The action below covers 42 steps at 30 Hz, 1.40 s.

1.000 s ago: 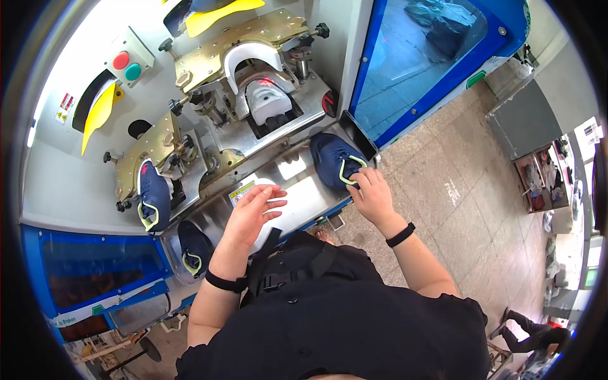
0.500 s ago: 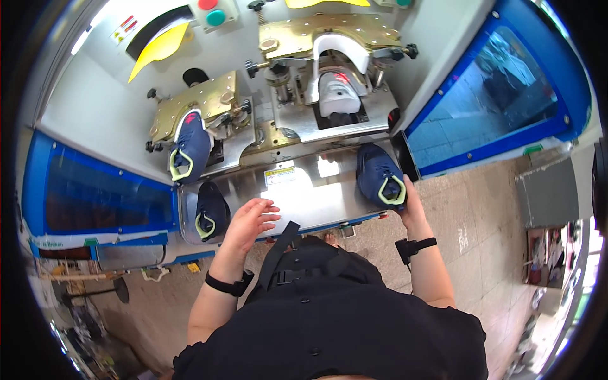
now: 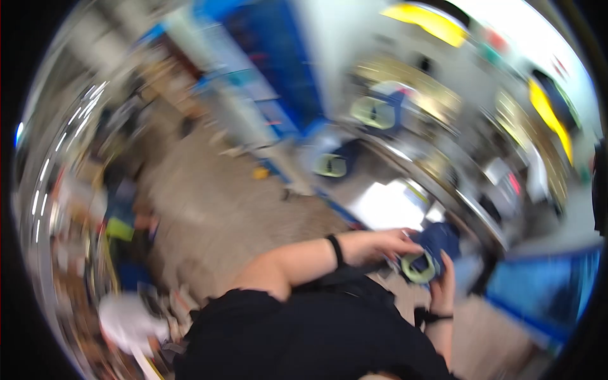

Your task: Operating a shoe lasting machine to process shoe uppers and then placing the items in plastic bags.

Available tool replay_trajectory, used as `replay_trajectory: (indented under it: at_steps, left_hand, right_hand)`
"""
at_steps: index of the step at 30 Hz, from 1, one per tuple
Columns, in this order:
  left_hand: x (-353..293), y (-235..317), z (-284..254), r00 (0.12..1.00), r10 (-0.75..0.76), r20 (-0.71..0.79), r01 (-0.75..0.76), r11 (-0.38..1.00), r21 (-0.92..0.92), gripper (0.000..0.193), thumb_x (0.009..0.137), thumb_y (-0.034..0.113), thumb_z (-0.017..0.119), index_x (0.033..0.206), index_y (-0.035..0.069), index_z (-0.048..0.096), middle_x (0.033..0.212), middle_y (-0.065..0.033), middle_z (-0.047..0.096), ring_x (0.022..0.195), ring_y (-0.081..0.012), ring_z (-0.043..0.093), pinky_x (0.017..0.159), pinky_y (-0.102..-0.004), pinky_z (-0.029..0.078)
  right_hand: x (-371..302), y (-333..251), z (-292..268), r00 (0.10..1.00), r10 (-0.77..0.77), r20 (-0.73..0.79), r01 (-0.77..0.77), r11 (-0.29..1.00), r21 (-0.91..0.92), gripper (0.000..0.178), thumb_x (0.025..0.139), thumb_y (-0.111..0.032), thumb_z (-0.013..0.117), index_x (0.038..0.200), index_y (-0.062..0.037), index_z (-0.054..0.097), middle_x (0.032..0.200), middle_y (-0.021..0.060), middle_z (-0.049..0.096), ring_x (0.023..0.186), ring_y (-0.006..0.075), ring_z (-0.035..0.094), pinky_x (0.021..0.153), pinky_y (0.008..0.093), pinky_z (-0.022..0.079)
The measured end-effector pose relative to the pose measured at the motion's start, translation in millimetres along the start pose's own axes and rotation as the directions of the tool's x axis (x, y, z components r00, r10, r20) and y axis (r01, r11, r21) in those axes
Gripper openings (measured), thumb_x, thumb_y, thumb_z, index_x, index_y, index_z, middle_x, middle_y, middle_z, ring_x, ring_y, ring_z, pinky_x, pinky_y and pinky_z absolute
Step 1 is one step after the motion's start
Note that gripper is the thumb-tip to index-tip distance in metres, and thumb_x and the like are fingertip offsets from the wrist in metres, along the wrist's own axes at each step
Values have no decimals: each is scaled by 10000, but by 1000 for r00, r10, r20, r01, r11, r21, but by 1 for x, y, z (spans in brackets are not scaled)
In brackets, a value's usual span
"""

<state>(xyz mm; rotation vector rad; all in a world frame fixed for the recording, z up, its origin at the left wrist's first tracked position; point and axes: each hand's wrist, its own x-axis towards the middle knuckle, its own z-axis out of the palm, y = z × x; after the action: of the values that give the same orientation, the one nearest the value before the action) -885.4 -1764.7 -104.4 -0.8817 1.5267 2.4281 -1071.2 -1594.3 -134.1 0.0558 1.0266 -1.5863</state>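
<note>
Both of my hands are on a navy shoe upper (image 3: 443,240) with a lime-green collar lining, in front of the machine's metal shelf. My right hand (image 3: 444,278) is closed round its right side near the heel. From the left, my left hand (image 3: 391,244) reaches across with its fingers closed at the collar edge; motion blurs them. A second navy shoe upper (image 3: 347,161) lies at the left end of the shelf. Another navy upper (image 3: 387,107) sits on the machine's left station.
The metal shelf (image 3: 373,190) runs below the gold-coloured clamp plate (image 3: 437,92). Blue-framed panels (image 3: 544,285) flank the machine on both sides. Yellow curved guards (image 3: 434,26) hang above. Blurred goods (image 3: 120,209) stand beyond the floor at left.
My view has swung left, blurring everything. The right-hand shoe upper has come off the shelf in my right hand, and my left hand has moved over onto it.
</note>
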Motion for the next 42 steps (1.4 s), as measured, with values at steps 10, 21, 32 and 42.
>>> replay_trajectory:
  at_steps: [10,21,32,42]
  left_hand:
    - [-203,-85,-7,919,194,-342,-352,794,-496,819,758,474,783,1368,72,413,1187,-141,601,1078,-319,610,846,-508,529]
    - [-486,-343,151,208,326,-922,-965,221,-140,585,855,216,733,1337,3,480,1272,-67,589,1166,-173,556,1042,-330,401]
    - [-608,-572,391,-309,-766,-564,-508,-368,779,429,934,254,629,1299,73,496,1292,-80,568,1173,-256,550,1047,-416,410]
    - [-688,-708,466,-126,-952,-279,-305,-231,924,447,911,294,653,1298,136,495,1315,-74,555,1189,-274,544,996,-434,428]
  right_hand:
    - [-39,85,163,829,373,417,-158,871,-465,593,955,-526,456,1313,-54,496,1234,95,598,1115,221,590,932,384,501]
    - [-279,357,281,264,898,352,-213,410,-887,591,973,-481,426,1301,3,512,1230,151,607,1086,266,613,963,387,483]
    - [-388,620,248,60,980,-187,356,-197,-914,259,953,-255,540,1082,-37,600,979,84,635,863,190,609,733,334,509]
    - [-576,859,204,-161,879,-449,643,-252,-723,232,950,-258,550,1040,-58,627,910,44,647,807,146,612,702,295,507]
